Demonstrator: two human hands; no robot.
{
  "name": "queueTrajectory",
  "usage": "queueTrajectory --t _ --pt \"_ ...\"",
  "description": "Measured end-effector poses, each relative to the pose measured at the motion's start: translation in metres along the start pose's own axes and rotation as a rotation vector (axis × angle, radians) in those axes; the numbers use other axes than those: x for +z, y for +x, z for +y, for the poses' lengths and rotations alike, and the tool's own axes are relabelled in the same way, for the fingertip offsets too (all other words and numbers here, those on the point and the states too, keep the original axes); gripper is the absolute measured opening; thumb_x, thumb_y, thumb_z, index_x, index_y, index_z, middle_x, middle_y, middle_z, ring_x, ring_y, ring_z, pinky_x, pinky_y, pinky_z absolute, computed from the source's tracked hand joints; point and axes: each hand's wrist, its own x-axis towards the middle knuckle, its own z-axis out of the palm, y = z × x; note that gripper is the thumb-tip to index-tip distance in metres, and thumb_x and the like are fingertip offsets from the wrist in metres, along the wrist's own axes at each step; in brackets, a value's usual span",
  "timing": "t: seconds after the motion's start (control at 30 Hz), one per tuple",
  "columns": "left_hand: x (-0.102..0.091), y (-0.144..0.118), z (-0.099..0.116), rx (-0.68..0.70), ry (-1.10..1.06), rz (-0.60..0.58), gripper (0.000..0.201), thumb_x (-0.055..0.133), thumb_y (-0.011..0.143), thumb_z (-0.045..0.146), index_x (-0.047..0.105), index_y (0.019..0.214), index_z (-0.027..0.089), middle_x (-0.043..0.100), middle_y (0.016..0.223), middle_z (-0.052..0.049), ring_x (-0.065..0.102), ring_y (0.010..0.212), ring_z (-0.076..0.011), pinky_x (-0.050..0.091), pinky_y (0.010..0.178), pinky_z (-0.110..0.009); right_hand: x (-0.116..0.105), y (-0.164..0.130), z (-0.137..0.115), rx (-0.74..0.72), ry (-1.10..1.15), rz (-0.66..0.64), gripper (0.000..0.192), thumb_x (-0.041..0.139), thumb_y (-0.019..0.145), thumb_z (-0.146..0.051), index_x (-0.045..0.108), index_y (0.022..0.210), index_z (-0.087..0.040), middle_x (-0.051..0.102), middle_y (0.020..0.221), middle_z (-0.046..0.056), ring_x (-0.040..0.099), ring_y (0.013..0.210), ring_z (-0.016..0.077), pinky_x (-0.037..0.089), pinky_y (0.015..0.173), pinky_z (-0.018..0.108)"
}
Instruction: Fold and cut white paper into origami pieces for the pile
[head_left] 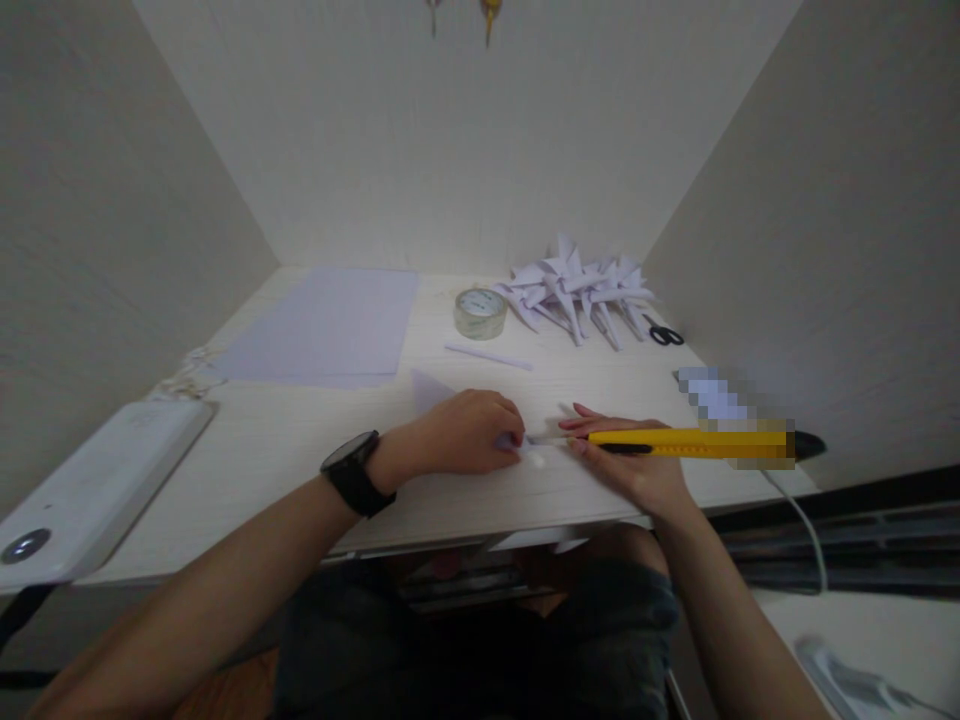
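Paper (439, 392) lay on the desk (300, 440) under the left hand (465, 432), pressed flat, while the right hand (637, 462) pinched a yellow knife (686, 442) at its edge, cut seemingly unfinished.

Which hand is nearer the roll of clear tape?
Left. The left hand lies just in front of the tape roll, pressing a paper piece; the right hand, holding the yellow utility knife, is further to the right.
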Motion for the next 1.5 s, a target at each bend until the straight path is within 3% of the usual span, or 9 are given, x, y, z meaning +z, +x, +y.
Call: queueTrajectory --t 0.13,0.33,0.57,0.7,0.97,1.5 --pt "0.0 0.004 -0.003 -0.031 -0.084 -0.047 0.015 0.075 0.079 0.026 0.073 0.09 0.016 0.073 0.097 -0.007 0.067 0.093 -0.0192 0.047 0.087 -0.029 -0.001 0.001 0.001 -0.05 0.047 -0.027 0.01 0.077 0.078 -0.03 0.079 0.085 -0.023 0.079 0.095 0.005 0.073 0.099 0.0288 0.047 0.109 0.052" --pt "-0.009 0.019 -0.004 -0.13 -0.056 -0.126 0.021 0.066 0.082 0.011 0.068 0.102 0.014 0.072 0.098 -0.007 0.064 0.09 -0.0175 0.044 0.079 -0.027 -0.003 0.001 0.004 -0.061 0.068 -0.042 0.01 0.077 0.078 -0.028 0.08 0.087 -0.024 0.079 0.093 0.003 0.074 0.095 0.0264 0.047 0.11 0.05" --pt "-0.024 0.046 0.002 -0.223 0.118 -0.423 0.019 0.068 0.082 0.026 0.072 0.098 0.016 0.074 0.093 -0.008 0.062 0.08 -0.019 0.041 0.067 -0.028 -0.007 0.005 0.001 -0.092 0.082 -0.116 0.01 0.077 0.078 -0.027 0.08 0.088 -0.025 0.079 0.092 0.002 0.075 0.091 0.0236 0.048 0.11 0.048" --pt "-0.027 0.054 0.004 -0.24 0.141 -0.515 0.021 0.065 0.082 0.027 0.074 0.099 0.018 0.074 0.097 -0.008 0.063 0.081 -0.0194 0.042 0.068 -0.029 -0.008 0.012 -0.004 -0.121 0.119 -0.151 0.007 0.078 0.078 -0.028 0.08 0.084 -0.025 0.079 0.087 0.002 0.075 0.086 0.0226 0.05 0.108 0.048" --pt "-0.025 0.055 0.003 -0.198 0.126 -0.507 0.015 0.065 0.08 0.025 0.076 0.084 0.015 0.073 0.079 -0.007 0.056 0.063 -0.0157 0.04 0.061 -0.028 -0.01 0.02 -0.009 -0.086 0.133 -0.189 0.007 0.08 0.076 -0.032 0.08 0.079 -0.026 0.079 0.085 0.003 0.075 0.083 0.0232 0.05 0.108 0.049" --pt "-0.021 0.053 -0.009 -0.129 0.015 -0.507 0.013 0.062 0.082 0.02 0.073 0.086 0.014 0.072 0.081 -0.004 0.056 0.067 -0.0139 0.039 0.061 -0.025 -0.013 0.019 -0.001 -0.098 0.152 -0.218 0.007 0.081 0.075 -0.027 0.079 0.081 -0.024 0.079 0.088 0.003 0.075 0.085 0.022 0.049 0.109 0.047"
